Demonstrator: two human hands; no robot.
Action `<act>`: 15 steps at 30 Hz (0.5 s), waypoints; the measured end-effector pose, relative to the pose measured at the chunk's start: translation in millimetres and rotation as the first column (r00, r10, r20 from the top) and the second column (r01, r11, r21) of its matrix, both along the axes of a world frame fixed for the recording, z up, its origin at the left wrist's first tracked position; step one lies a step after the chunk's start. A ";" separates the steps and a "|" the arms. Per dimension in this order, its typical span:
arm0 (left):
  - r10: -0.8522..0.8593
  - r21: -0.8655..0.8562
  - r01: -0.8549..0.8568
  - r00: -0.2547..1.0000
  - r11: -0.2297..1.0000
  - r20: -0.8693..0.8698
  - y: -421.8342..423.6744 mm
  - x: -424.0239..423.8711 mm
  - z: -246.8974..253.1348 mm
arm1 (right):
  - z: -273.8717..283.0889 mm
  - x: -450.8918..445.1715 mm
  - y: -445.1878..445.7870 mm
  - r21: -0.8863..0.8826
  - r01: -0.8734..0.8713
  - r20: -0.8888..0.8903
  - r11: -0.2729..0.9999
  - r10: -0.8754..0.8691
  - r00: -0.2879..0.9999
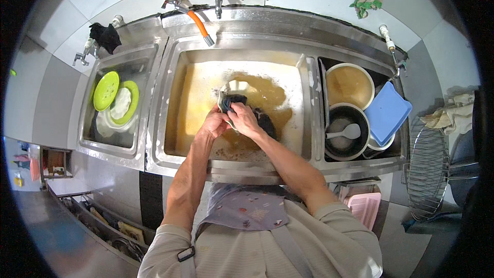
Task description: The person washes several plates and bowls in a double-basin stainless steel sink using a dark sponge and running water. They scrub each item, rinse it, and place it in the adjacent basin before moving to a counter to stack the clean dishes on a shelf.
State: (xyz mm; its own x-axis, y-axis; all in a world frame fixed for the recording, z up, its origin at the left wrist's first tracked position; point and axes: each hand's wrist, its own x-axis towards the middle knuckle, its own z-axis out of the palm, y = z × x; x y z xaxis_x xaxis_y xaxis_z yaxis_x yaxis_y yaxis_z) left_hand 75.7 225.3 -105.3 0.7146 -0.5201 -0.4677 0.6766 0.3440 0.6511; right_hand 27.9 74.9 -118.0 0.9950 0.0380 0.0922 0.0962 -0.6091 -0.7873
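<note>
Above the murky, sudsy water of the middle steel sink, my left hand grips the near-left rim of a white scalloped dish, which is tilted. Bunched under the fingers of my right hand is a dark scrubbing cloth, pressed against the inside of the dish. Just right of that hand, a black item lies partly sunk in the water; its kind is unclear. My right forearm and hand hide part of the dish and the black item.
Green plates and white dishes sit in the left basin. The right basin holds a black pot with a white rice paddle, a round container and a blue tray. An orange-hosed tap overhangs the middle sink.
</note>
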 end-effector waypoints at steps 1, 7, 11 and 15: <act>0.009 -0.016 -0.008 1.000 1.000 0.021 2.8 2.2 -1.6 | -0.8 -4.7 -2.8 0.038 -0.007 -0.061 0.999 0.009 0.998; 0.039 0.087 -0.044 0.997 0.995 0.061 16.5 -2.8 8.4 | -5.0 -28.6 -58.8 -0.293 -0.127 -0.093 0.948 0.104 0.990; -0.024 0.099 0.019 0.998 0.995 0.055 7.8 -11.2 23.0 | -33.8 11.9 -68.9 -0.231 0.288 -0.043 0.929 -0.305 0.951; -0.093 0.124 0.081 0.991 0.989 0.092 13.6 -6.8 31.2 | -15.7 43.4 -49.1 -0.167 0.429 0.031 0.888 -0.430 0.902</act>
State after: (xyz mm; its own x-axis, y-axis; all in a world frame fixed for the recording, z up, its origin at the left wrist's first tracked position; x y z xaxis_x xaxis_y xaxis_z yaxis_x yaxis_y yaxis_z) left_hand 68.9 238.8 -74.0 0.7143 -0.5269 -0.4607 0.6317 0.2020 0.7485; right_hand 71.3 25.9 -133.7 0.9181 -0.3790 0.1157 -0.2090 -0.7112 -0.6712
